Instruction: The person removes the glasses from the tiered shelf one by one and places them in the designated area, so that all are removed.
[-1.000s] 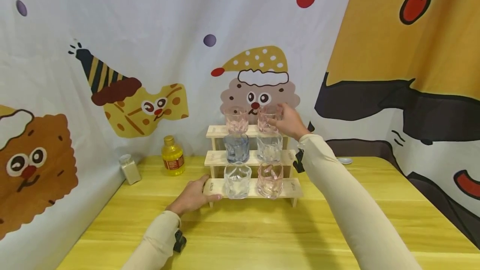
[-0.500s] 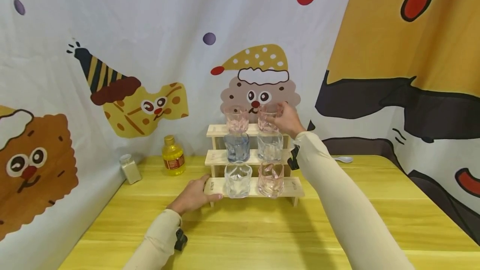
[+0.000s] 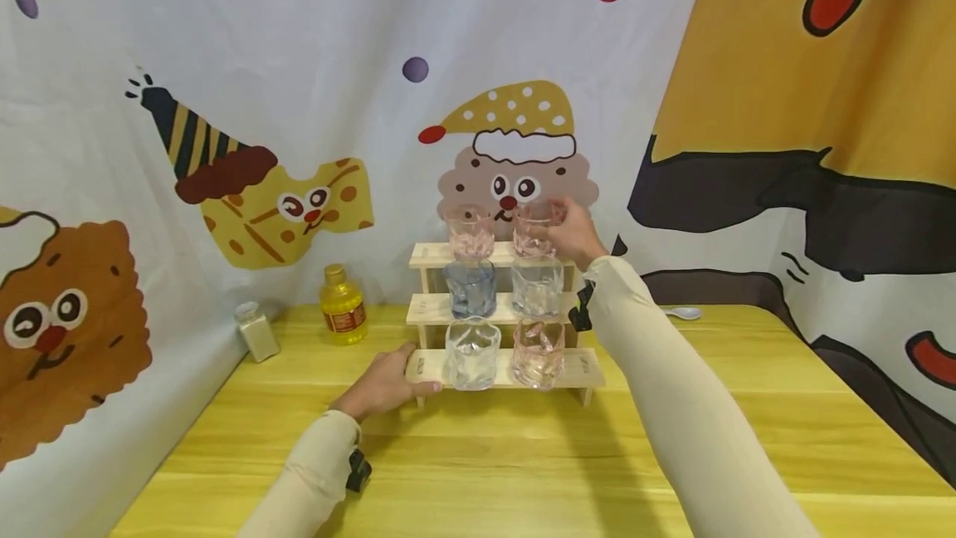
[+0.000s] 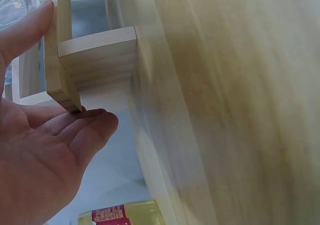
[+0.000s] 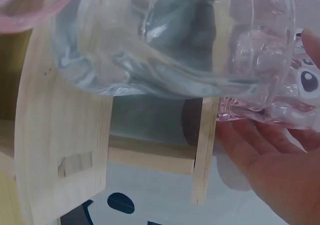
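Observation:
A three-tier wooden stand stands on the table with two glasses on each step. My right hand holds the pink glass at the right of the top step, fingers curled around its side. My left hand grips the left end of the lowest step, thumb over the board and fingers at its end. A second pink glass sits top left. On the middle step are a blue glass and a clear glass; below them stand a clear glass and a pink one.
A yellow bottle and a small jar of pale contents stand back left on the wooden table. A white spoon lies at the back right. A printed cloth hangs behind.
The right forearm has shifted slightly left, so more of the spoon shows. Both hands keep their holds on the glass and stand; the head view has tilted a little.

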Tool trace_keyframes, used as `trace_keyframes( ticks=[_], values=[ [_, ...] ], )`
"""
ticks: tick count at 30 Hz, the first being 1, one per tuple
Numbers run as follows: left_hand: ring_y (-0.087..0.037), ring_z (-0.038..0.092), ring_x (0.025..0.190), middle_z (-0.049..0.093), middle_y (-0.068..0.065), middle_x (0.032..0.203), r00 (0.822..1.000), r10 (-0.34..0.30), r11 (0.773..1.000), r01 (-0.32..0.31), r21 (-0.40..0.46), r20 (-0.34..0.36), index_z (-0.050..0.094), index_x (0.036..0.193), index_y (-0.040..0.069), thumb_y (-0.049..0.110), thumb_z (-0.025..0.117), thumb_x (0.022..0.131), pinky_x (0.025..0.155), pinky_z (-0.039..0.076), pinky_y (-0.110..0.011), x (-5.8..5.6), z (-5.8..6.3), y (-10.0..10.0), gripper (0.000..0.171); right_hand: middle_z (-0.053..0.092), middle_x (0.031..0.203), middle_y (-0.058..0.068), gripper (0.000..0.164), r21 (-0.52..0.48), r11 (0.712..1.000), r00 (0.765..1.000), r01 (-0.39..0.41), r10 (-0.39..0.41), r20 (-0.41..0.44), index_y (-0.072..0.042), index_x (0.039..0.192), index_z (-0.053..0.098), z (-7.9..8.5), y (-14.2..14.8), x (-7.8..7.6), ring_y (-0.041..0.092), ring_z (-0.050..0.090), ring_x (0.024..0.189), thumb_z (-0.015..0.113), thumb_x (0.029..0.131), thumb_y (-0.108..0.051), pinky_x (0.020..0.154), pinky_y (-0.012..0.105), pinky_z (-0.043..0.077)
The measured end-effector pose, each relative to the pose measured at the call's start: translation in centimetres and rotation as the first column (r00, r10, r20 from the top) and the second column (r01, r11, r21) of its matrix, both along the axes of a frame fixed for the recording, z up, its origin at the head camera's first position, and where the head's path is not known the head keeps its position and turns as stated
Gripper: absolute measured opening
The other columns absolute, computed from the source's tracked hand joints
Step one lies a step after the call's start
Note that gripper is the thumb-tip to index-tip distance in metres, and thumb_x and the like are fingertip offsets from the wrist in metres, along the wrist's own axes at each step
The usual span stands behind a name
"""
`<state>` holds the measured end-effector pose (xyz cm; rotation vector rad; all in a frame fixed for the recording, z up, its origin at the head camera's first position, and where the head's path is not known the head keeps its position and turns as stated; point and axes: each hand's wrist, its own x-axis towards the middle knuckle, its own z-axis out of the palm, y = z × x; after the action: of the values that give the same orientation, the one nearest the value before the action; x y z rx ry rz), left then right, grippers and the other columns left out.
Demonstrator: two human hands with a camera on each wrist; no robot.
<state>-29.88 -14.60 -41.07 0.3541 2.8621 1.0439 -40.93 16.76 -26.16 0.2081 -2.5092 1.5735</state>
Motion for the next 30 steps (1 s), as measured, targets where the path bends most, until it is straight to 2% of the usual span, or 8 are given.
trace_keyframes(
  ticks=[7, 15, 22, 30],
  values=[
    [-0.03, 0.062, 0.115, 0.059, -0.027, 0.137, 1.0, 0.004, 1.0, -0.004, -0.014, 0.002, 0.036, 0.151, -0.008, 0.043, 0.081, 0.083, 0.097, 0.05, -0.047, 0.2, -0.1, 0.2, 0.096, 0.035, 0.16, 0.02, 0.082, -0.038, 0.999, 1.0, 0.001, -0.001, 0.009, -0.003, 0.156, 0.029, 0.0, -0.1, 0.3, 0.035, 0.036, 0.147, 0.075, 0.089, -0.015, 0.119, 0.047, 0.035],
    [-0.022, 0.063, 0.099, 0.064, -0.023, 0.129, 1.0, 0.012, 1.0, -0.012, -0.008, 0.0, 0.039, 0.15, -0.006, 0.042, 0.081, 0.083, 0.089, 0.051, -0.042, 0.3, 0.0, 0.1, 0.093, 0.041, 0.154, 0.019, 0.079, -0.045, 0.998, 0.999, 0.034, -0.036, -0.036, -0.004, 0.154, 0.033, 0.2, -0.3, 0.1, 0.034, 0.04, 0.143, 0.077, 0.088, -0.016, 0.119, 0.047, 0.035],
    [-0.02, 0.062, 0.092, 0.066, -0.022, 0.125, 1.0, 0.018, 1.0, -0.018, -0.017, -0.002, 0.039, 0.15, -0.006, 0.043, 0.082, 0.082, 0.083, 0.051, -0.04, 0.2, -0.2, 0.2, 0.094, 0.046, 0.144, 0.02, 0.075, -0.025, 0.998, 0.996, 0.052, -0.054, -0.071, -0.005, 0.152, 0.036, 1.0, 0.2, 0.8, 0.033, 0.048, 0.127, 0.075, 0.091, -0.022, 0.104, 0.047, 0.046],
    [-0.021, 0.063, 0.096, 0.064, -0.024, 0.129, 1.0, 0.014, 1.0, -0.015, -0.024, -0.022, 0.039, 0.15, -0.006, 0.045, 0.082, 0.081, 0.085, 0.052, -0.041, 0.2, -0.2, 0.1, 0.096, 0.044, 0.148, 0.018, 0.085, -0.005, 0.997, 0.995, 0.076, -0.076, -0.071, -0.008, 0.155, 0.033, 2.1, 1.9, 1.8, 0.032, 0.051, 0.125, 0.079, 0.087, -0.031, 0.092, 0.044, 0.052]
  ],
)
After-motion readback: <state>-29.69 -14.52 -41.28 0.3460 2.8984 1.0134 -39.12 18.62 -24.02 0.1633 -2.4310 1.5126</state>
